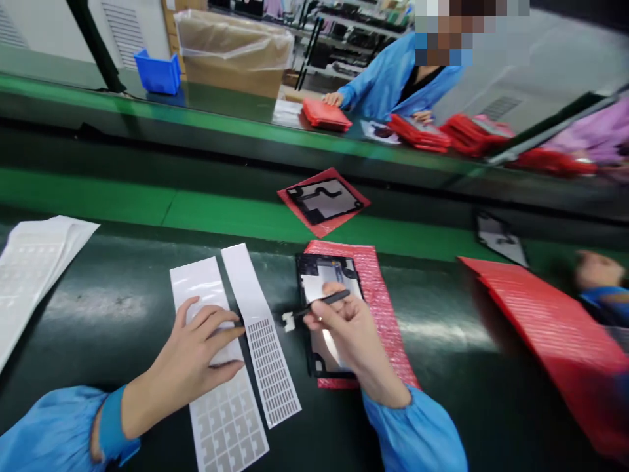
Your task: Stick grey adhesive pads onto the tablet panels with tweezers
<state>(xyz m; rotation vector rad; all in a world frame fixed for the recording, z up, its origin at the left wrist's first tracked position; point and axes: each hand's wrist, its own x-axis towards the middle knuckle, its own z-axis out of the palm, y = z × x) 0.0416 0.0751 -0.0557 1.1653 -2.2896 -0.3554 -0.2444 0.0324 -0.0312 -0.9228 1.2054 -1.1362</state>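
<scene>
Sticker sheet (228, 419): near, likely steadied flat
Left hand (194, 354): fingers spread over it
Right hand (346, 328): fingers pinch tweezers (339, 297) bearing a sticker (288, 321)
Panel (322, 351): on red wrap (383, 314), seemingly for cushioning

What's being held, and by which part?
Right hand: slim black tweezers, gripped midway, small white piece at their tip. Left hand: no visible hold.

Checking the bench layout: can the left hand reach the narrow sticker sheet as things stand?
Probably yes: the left hand is over the wider sheet, close beside the narrow sticker sheet, with nothing visibly between.
</scene>
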